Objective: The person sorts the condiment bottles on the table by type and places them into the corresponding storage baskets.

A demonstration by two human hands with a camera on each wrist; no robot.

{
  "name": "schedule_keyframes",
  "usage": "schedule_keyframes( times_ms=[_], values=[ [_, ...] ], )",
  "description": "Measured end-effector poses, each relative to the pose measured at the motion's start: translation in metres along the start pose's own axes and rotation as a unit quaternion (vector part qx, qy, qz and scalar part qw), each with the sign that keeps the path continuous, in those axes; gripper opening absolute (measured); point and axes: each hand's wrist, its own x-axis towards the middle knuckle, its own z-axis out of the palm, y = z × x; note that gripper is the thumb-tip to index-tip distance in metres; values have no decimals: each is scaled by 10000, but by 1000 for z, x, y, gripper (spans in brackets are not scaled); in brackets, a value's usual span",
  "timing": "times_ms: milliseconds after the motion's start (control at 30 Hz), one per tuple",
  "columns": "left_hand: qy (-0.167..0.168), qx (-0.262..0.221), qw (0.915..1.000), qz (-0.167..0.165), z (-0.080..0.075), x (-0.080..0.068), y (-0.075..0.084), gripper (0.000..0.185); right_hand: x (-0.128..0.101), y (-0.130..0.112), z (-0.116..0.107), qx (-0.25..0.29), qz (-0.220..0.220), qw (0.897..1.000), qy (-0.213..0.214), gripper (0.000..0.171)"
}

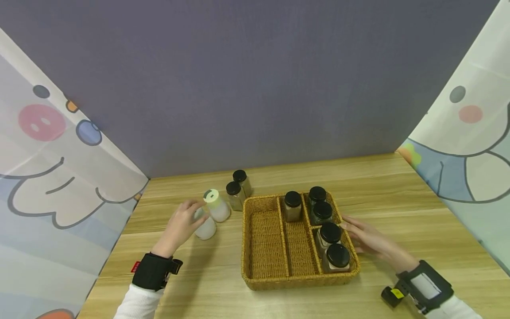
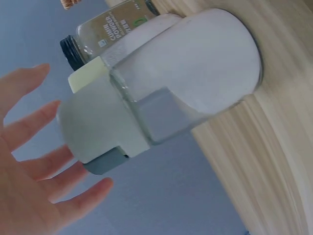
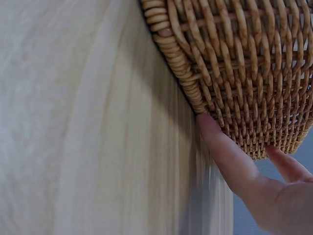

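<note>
Well, from my seat the left hand (image 1: 181, 226) sits left of centre in the head view, fingers spread and loose at the nearer white shaker (image 1: 206, 228), not wrapped round it; the left wrist view shows the fingertips (image 2: 46, 111) just beside its pale cap, and I cannot tell whether they touch. A second white shaker (image 1: 217, 206) stands just behind, toward the upper right of the first. My right hand (image 1: 368, 241) lies flat with straight fingers against the right outer wall of the wicker basket (image 1: 263, 241) (the right wrist view has a fingertip (image 3: 209, 126) pressed to the weave).

The basket has three long compartments and two smaller ones on its right. One black-lidded jar (image 1: 292, 206) stands at the far end of the middle compartment, two (image 1: 320, 204) in the upper right one, two more (image 1: 333, 248) in the lower right one. Two further jars (image 1: 238, 189) stand on the table just beyond the basket's upper left corner.

Everything rests on a light wooden table (image 1: 398, 199). A plain grey-purple wall (image 1: 255, 79) fills the top of the frame, with cartoon-printed cloths (image 1: 44, 146) hanging at both sides.
</note>
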Motion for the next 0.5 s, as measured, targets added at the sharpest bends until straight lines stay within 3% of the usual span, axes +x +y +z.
schedule_keyframes(
  times_ms=[500],
  values=[
    [-341,-146,9980,-521,6,-2,-9,38,-1,-1,2,-13,-25,10000,51,72]
  ],
)
